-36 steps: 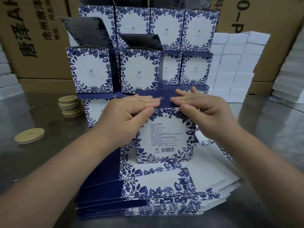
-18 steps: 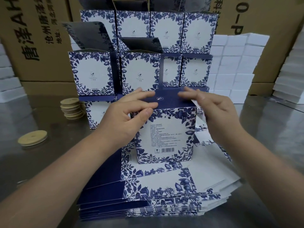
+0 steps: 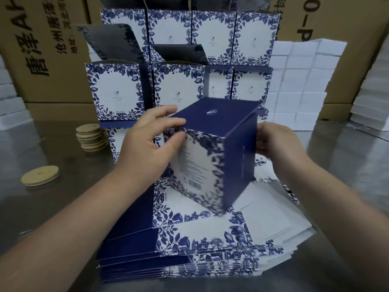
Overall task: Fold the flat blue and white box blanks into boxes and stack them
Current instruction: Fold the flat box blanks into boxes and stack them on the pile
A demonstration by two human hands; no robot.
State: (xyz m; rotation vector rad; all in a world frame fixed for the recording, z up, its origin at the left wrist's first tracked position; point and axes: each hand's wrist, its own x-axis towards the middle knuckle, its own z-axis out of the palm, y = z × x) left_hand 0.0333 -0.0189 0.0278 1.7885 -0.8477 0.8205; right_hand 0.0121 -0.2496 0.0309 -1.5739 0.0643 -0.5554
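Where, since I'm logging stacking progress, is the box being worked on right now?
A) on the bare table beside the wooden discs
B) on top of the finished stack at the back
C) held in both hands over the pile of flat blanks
C: the left hand and the right hand both grip the tilted box above the pile of flat blanks.

Folded box (image 3: 210,161): navy top and side, white face with blurred, seemingly floral blue border; tan disc (image 3: 40,175).
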